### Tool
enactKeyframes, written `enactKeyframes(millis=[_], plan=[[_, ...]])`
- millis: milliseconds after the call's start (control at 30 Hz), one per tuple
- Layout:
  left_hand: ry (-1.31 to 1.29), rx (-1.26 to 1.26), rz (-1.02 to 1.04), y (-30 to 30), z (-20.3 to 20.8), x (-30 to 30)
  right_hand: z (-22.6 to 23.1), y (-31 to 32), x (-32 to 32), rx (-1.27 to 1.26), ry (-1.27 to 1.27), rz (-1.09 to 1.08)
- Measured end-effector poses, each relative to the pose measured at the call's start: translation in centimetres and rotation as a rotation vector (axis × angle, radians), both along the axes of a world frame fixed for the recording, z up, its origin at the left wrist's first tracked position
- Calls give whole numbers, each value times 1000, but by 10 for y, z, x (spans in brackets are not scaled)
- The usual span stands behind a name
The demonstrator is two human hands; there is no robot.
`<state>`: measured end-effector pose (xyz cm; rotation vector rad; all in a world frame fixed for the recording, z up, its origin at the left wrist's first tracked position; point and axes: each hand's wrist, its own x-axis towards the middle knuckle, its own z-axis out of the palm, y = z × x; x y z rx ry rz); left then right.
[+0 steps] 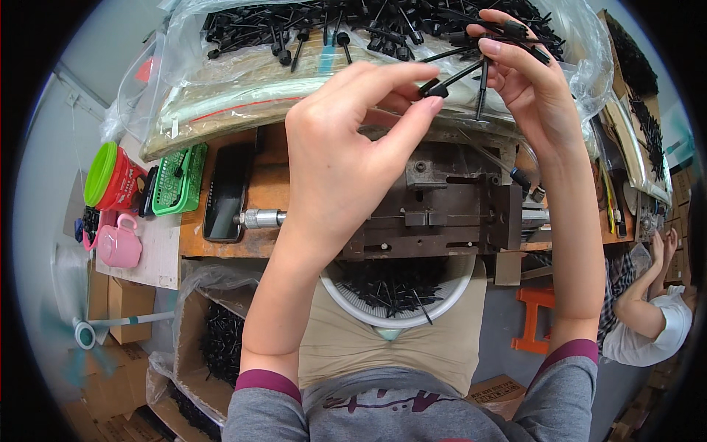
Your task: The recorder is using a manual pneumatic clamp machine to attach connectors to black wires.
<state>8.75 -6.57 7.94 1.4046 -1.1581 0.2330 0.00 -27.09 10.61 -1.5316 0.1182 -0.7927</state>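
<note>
Above the bench, my left hand [335, 140] pinches the knobbed end of a thin black plastic rod [464, 76] between thumb and forefinger. My right hand [536, 92] is closed around several similar black rods [482, 92], which fan out from its fingers. The rod at my left hand slants up toward that bunch. Behind both hands, a heap of the same black rods [368, 29] lies on a plastic-covered pad [243, 103]. Below the hands sits a dark metal fixture [420, 239] with a small clamp block in its middle.
A white basket [398, 322] of black rods rests at my lap. On the left are a phone [227, 195], a green basket [193, 180], a pink cup [120, 241] and a red tub [127, 180]. A lined carton [193, 368] holds more rods. Another person [648, 317] sits at the right.
</note>
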Motion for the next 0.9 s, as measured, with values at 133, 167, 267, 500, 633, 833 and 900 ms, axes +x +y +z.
enactKeyframes(millis=[133, 167, 267, 500, 633, 833, 900], plan=[[160, 9, -73, 1, 8, 1, 10, 5, 0, 232, 12, 108], [199, 14, -112, 2, 8, 2, 8, 2, 4, 225, -29, 44], [255, 8, -183, 7, 11, 1, 15, -15, 5, 215, -62, 14], [-62, 140, -89, 46, -17, -49, 14, 14, -11, -175, -290, -339], [-203, 353, -19, 60, -60, -87, 4, 35, -36, -495, -387, -355], [-378, 508, 110, 50, -86, -92, -37, 54, -67, -772, -386, -545], [-356, 526, 133, 48, -84, -90, -50, 66, -75, -822, -366, -585]])
